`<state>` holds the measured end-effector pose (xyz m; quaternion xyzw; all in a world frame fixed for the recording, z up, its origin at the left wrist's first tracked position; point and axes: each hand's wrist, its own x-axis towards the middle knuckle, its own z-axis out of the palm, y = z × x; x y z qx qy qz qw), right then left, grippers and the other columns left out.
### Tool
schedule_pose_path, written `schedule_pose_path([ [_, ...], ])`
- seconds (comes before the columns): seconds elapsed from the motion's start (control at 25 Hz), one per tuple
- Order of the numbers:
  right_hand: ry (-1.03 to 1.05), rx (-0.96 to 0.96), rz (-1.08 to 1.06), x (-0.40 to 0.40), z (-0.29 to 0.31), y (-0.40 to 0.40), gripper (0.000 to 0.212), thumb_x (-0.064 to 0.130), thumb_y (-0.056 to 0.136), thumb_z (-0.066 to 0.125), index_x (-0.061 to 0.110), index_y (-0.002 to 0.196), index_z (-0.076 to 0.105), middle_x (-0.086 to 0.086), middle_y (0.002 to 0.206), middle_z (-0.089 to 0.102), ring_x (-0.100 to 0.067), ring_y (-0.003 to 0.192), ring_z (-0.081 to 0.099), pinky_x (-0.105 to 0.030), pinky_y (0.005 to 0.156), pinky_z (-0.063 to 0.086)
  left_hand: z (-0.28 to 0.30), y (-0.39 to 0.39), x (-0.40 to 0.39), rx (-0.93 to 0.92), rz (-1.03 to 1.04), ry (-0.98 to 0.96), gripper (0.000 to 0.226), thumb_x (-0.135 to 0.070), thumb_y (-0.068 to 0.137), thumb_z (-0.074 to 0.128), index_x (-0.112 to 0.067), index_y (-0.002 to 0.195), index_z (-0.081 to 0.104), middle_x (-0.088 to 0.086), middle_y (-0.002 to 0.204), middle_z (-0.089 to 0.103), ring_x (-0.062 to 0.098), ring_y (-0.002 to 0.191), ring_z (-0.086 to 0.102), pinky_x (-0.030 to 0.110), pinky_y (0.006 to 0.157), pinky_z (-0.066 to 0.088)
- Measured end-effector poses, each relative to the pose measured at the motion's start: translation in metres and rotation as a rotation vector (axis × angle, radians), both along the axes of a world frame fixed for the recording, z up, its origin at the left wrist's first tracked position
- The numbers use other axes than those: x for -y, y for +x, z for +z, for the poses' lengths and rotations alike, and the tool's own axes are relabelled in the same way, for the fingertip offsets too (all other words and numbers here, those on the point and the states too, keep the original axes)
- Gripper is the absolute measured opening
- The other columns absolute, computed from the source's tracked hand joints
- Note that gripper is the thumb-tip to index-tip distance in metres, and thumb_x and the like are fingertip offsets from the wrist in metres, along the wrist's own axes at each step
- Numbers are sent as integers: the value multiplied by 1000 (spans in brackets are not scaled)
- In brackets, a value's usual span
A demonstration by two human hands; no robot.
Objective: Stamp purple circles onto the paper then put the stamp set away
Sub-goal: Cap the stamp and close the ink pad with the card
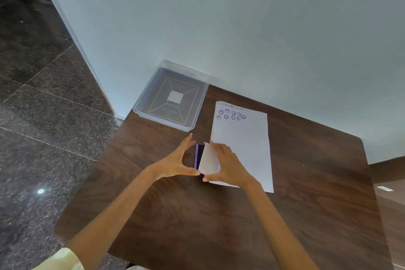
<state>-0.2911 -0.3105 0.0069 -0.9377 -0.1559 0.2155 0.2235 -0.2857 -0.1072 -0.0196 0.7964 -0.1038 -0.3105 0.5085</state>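
Both hands, left (175, 163) and right (228, 165), clamp the ink pad (198, 156) beside the paper's (243, 149) left edge; a slipping lid could smear it purple.

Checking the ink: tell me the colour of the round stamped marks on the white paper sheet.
Purple round stamped marks on the white paper sheet; head view.

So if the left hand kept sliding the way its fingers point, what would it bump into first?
Probably the clear plastic tray. The left hand points up and away, past the ink pad, towards the tray's near rim, though depth is hard to judge.
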Motion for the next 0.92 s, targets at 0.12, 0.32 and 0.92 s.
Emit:
schedule_pose_path([
  [0.12,-217,73,119,3,-10,12,103,51,67,73,18,141,11,-7,149,24,-25,132,29,-40,108,28,-16,1,2,290,-111,412,115,-40,72,76,-21,146,-9,3,157,15,21,143,15,40,117,8],
  [0.32,-310,79,194,1,-25,20,101,52,68,72,14,141,13,-8,149,26,-26,133,30,-41,110,26,-31,10,11,461,-192,597,115,-48,73,71,-17,145,-13,8,155,20,23,143,15,46,117,4],
  [0.92,-353,34,159,-18,-18,30,100,43,67,76,21,141,13,-7,150,25,-28,135,27,-46,108,29,-46,20,14,580,-194,593,86,-42,76,71,-12,142,26,11,136,39,24,123,37,35,106,34],
])
